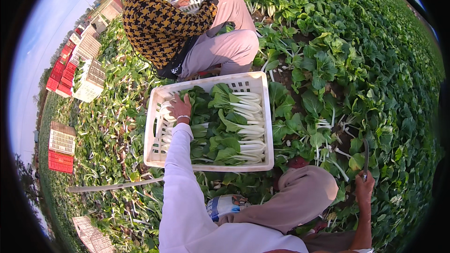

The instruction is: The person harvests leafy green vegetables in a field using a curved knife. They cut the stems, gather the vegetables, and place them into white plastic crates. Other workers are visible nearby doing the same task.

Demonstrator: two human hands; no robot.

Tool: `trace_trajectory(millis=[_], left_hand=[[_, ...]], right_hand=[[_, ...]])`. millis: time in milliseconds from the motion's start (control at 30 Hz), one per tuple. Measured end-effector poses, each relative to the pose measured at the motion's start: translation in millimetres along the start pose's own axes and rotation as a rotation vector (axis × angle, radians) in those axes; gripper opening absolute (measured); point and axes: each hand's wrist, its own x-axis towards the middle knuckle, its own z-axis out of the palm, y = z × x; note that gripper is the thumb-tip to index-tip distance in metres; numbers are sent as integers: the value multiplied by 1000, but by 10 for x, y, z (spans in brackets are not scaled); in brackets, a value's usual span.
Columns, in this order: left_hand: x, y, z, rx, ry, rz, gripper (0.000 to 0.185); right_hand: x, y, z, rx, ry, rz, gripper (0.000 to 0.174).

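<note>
In front of me a white plastic crate [270,123] holds bok choy [246,130] laid in two rows. The right row's white stems point right, and the left row's point left, with green leaves meeting in the middle. My left hand [181,107], with a bracelet at the wrist, rests palm down on white stems at the crate's far left corner. Its fingers are spread, and nothing shows gripped in them. Out to the right, my right hand [365,185] grips the handle of a sickle [366,154]. The curved blade stands up beside growing leaves, apart from the crate.
Just beyond the crate sits a person [168,31] in a hat, with another white basket [193,1]. Growing bok choy [351,59] fills the right side. Cut leaves cover the left ground, with a pale strip [116,186] and stacked crates [61,147]. A printed bag [226,205] lies by my leg.
</note>
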Motion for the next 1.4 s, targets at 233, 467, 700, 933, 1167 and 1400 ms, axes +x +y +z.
trace_trajectory(millis=[233,467,700,933,1167,1400], left_hand=[[-301,115,216,115,60,60,56],[-248,265,352,256,120,61,50],[-124,250,510,325,88,62,56],[-30,196,300,162,-23,49,58],[168,25,-110,247,190,6,34],[-10,-222,96,118,46,-86,66]], right_hand=[[29,80,49,11,-17,47,11],[147,75,201,-112,-20,57,9],[148,109,219,-105,-89,77,9],[-19,122,22,-166,-31,43,10],[-205,114,-134,-135,35,27,13],[-173,305,-196,-200,74,38,12]])
